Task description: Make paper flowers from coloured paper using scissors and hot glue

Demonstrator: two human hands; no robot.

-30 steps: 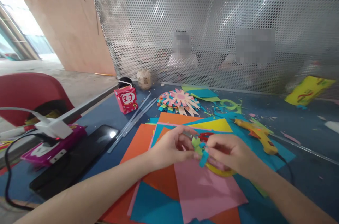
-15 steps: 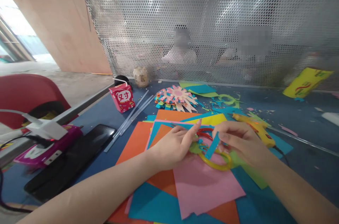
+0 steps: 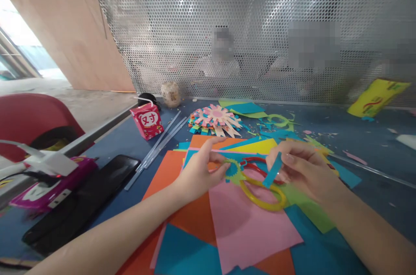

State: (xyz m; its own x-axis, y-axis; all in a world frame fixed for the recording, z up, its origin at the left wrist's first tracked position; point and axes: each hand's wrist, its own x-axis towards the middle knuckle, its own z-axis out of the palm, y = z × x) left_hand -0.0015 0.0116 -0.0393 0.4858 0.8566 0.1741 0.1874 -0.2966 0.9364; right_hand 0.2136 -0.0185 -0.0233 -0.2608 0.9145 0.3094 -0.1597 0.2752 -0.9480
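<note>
My left hand [image 3: 201, 170] pinches a small notched paper disc [image 3: 234, 170], lime green with a blue middle, between thumb and finger. In my right hand [image 3: 300, 168] a narrow strip of blue paper [image 3: 273, 170] is gripped between thumb and fingers, tilted downward. Scissors with a red handle loop and a yellow one [image 3: 264, 199] lie between my hands on a pink sheet [image 3: 250, 227]; their blades are hidden. Beneath are stacked orange sheets [image 3: 165, 175] and blue sheets. A yellow glue gun [image 3: 333, 166] is mostly covered by my right hand.
Layered paper rosettes [image 3: 216, 116] and scraps [image 3: 279, 123] lie farther back. Clear glue sticks [image 3: 159, 147], a red drink carton [image 3: 147, 121], a black phone [image 3: 84, 201] and a purple power strip [image 3: 52, 184] are leftward. A perforated metal screen [image 3: 260, 32] borders the far edge; people sit behind it.
My left hand has drawn slightly left, bringing the notched disc up into clear sight. My right hand has shifted a little right with the blue strip, away from the scissors' loops.
</note>
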